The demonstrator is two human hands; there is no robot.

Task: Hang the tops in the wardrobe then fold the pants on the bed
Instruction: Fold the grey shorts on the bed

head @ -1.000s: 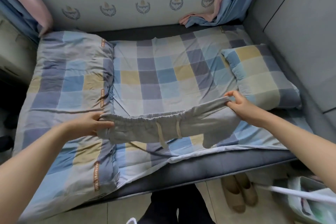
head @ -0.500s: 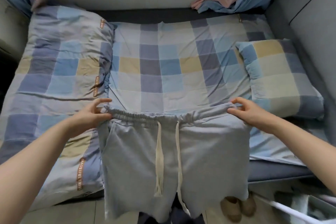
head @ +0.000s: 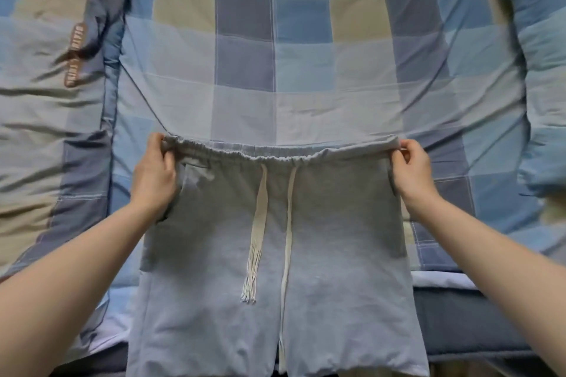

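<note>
We see the bed (head: pixel 306 55) filling most of the view, covered in a checked sheet of blue, grey and beige squares, spreading beyond our fingers on all sides. A folded checked quilt (head: pixel 46 101) lies well left of the left fingers, a pillow (head: pixel 539 86) well right of the right ones. Grey shorts (head: pixel 275 254) hang flat, front facing us, stretched between both hands; the legs drop below the fingers over the bed's near edge. The elastic waistband (head: pixel 275 154) runs straight from one set of fingers to the other, just in front of the sheet. Left hand (head: pixel 153 177): fingers curled tight, pinching the left waistband corner. Right hand (head: pixel 412 174): fingers curled, pinching the right corner. Two cream drawstrings (head: pixel 260 223) hang from the waistband midway between the hands, the left one frayed at its end, the right one reaching lower.
</note>
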